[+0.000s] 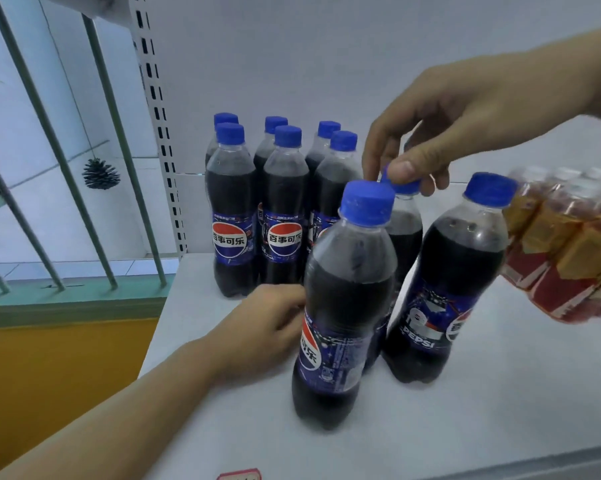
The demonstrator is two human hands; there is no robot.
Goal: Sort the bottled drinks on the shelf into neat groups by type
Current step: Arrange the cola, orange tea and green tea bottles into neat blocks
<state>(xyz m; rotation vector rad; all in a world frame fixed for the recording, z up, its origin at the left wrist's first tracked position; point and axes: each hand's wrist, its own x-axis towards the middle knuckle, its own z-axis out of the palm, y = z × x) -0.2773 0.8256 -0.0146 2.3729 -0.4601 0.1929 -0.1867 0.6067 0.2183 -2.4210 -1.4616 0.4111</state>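
Left hand (257,327) and right hand (441,133): bare, no sleeves, rings or watch visible; forearms uncovered.

Six cola bottles (257,202) grouped at shelf (430,427) back, three cola bottles (396,289) before them, tea bottles (566,244) right.

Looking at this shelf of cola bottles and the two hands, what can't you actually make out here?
Head view:
- Left hand: fingertips hidden behind the front cola bottle.
- Bottle under the right hand: cap partly covered by fingers.
- Red and gold bottles: blurred, cut off by the right edge; labels unreadable.

Cola bottles (347,306) glossy clear plastic; shelf (465,427) matt white.
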